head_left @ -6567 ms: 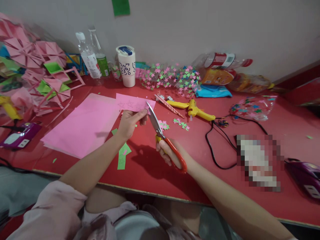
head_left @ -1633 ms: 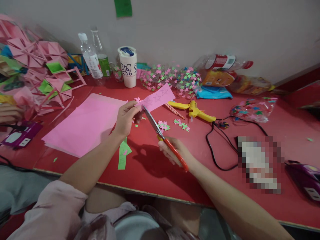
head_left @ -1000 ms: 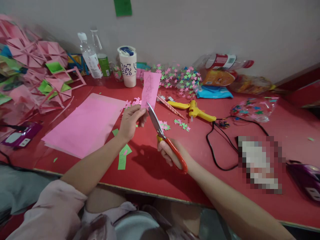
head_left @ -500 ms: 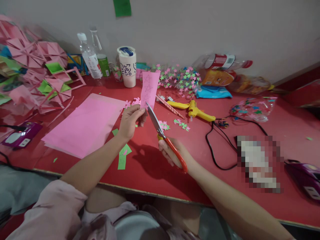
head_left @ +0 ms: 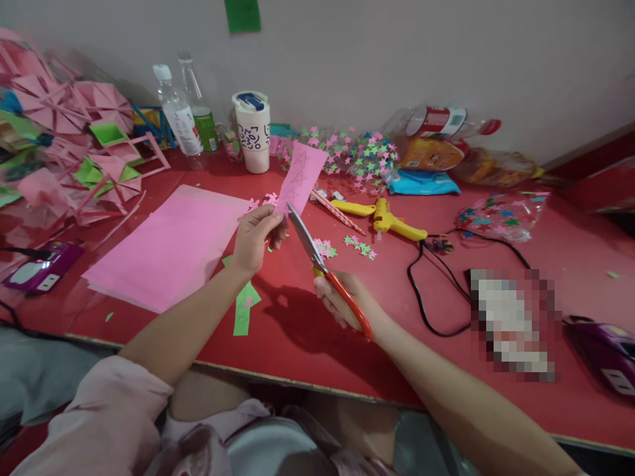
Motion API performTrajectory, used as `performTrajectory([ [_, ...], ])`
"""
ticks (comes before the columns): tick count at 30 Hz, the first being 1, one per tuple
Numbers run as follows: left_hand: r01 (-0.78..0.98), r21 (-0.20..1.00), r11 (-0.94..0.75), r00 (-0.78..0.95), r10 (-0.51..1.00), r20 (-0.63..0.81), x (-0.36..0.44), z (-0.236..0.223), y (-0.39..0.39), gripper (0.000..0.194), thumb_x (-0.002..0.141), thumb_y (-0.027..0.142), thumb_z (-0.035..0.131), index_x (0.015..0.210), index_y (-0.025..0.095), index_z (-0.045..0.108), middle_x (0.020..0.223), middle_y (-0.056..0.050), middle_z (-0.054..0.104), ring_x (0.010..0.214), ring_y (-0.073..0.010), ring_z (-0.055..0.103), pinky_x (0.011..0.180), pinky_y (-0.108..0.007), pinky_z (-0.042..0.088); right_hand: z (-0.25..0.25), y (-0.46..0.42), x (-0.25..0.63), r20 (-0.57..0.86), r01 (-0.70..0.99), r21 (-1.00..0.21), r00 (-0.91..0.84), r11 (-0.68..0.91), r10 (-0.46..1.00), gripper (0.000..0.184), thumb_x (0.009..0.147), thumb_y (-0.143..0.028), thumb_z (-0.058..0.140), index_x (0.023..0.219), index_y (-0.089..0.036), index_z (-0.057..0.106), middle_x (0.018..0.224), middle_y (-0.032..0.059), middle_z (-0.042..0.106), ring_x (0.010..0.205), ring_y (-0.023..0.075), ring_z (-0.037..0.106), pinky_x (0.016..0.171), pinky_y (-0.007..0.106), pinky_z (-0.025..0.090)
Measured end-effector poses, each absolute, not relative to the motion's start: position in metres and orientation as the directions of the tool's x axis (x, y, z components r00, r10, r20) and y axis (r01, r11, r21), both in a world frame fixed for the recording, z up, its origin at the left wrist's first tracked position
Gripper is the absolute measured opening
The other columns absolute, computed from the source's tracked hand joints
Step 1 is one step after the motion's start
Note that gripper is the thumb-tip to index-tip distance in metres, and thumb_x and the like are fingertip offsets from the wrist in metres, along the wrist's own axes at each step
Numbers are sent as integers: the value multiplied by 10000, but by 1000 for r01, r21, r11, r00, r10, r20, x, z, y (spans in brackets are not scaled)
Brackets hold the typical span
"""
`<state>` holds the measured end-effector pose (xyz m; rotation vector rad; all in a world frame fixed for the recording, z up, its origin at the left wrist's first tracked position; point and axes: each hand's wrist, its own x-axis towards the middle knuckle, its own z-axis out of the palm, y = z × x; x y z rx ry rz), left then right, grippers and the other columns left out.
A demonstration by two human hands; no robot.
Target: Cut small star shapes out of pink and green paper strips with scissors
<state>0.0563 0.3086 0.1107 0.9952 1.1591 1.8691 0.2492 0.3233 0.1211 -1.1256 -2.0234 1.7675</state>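
Observation:
My left hand (head_left: 256,239) pinches the lower end of a pink paper strip (head_left: 301,175) that has stars drawn on it in pencil. The strip tilts up and to the right. My right hand (head_left: 340,297) is wrapped round the red handle of a pair of scissors (head_left: 310,243). Their blade tips reach the strip's lower end, close to my left fingers. Small cut paper stars (head_left: 361,246) in pink and green lie beyond the scissors. Green paper scraps (head_left: 242,317) lie below my left hand, and a stack of pink paper (head_left: 171,248) is to its left.
A white tumbler (head_left: 253,135) and two bottles stand along the wall. Bags of stars (head_left: 342,155) lie behind the strip. To the right are a yellow glue gun (head_left: 397,221), its black cord and a pixelated object (head_left: 510,324). Pink paper constructions (head_left: 74,119) pile up at left.
The pink strip has turned in my left hand, from lying sideways to upright, and now leans right. The scissors stay at its lower end. A hand at the far left has gone from view.

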Motion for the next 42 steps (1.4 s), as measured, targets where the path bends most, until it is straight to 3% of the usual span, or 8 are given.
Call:
performTrajectory([
  [11, -197, 904, -379, -536, 814, 225, 52, 115, 311, 198, 779, 259, 577, 599, 183, 547, 454, 57, 510, 358, -35, 418, 341, -165, 282, 119, 324, 249, -324, 418, -908, -677, -16, 660, 469, 783, -629, 536, 615, -220, 380, 392, -103, 337, 279, 48, 319, 319, 187, 251],
  [15, -209, 906, -367, -481, 845, 231, 53, 114, 312, 216, 796, 302, 589, 624, 179, 546, 474, 53, 521, 366, -37, 437, 349, -174, 268, 119, 324, 249, -324, 415, -909, -675, -22, 663, 450, 786, -613, 534, 622, -221, 386, 401, -103, 337, 287, 54, 330, 323, 193, 272],
  [33, -122, 932, -341, -477, 844, 246, 51, 117, 311, 166, 774, 240, 589, 633, 186, 520, 501, 66, 523, 397, -28, 453, 382, -146, 344, 112, 329, 254, -250, 402, -911, -721, 97, 646, 542, 757, -735, 514, 663, -209, 424, 464, -82, 367, 363, 69, 357, 386, 218, 282],
  [42, -109, 938, -328, -434, 865, 252, 49, 118, 310, 161, 765, 229, 590, 618, 186, 539, 506, 62, 530, 401, -28, 462, 382, -142, 362, 115, 330, 255, -233, 407, -903, -736, 140, 636, 492, 780, -683, 517, 673, -211, 427, 474, -76, 391, 384, 73, 365, 406, 221, 288],
])
